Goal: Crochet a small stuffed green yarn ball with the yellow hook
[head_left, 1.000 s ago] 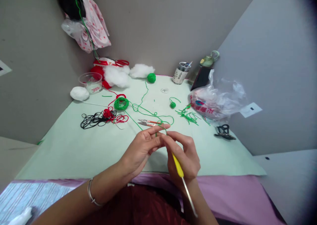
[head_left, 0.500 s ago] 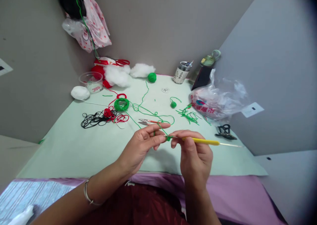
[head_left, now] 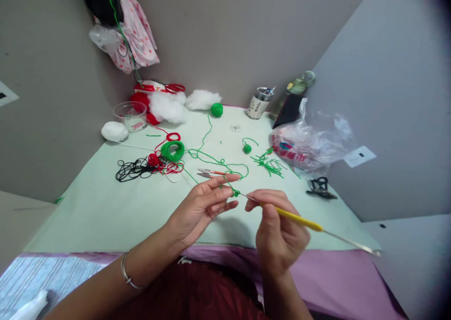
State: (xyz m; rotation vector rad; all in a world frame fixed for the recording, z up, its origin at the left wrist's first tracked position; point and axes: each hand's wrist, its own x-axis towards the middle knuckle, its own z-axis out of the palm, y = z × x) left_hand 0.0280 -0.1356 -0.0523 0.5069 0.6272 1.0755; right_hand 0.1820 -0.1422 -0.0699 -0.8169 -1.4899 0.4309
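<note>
My left hand (head_left: 206, 202) pinches a small piece of green crochet (head_left: 236, 193) between thumb and fingers, its index finger stretched out with green yarn running over it. In my right hand (head_left: 280, 228) is a crochet hook (head_left: 299, 220) with a yellow handle, held like a pen. The hook's thin metal tip reaches the green crochet, and its other metal end points down to the right. From the left hand, green yarn trails back over the table to a green yarn coil (head_left: 172, 151). Thread snips (head_left: 211, 172) lie just behind the left fingers.
Black yarn (head_left: 136, 170) and red yarn (head_left: 173, 136) lie tangled at left, near a clear plastic tub (head_left: 129, 118) and white stuffing (head_left: 167, 107). Green yarn scraps (head_left: 269, 164), a plastic bag (head_left: 310, 139), a black hair claw (head_left: 321, 188) and a pen holder (head_left: 260, 104) occupy the right side.
The hook has tilted, its back end swinging down and right as my right hand turned. The green crochet shifted slightly left with my left fingers, and the yarn coil tipped a little.
</note>
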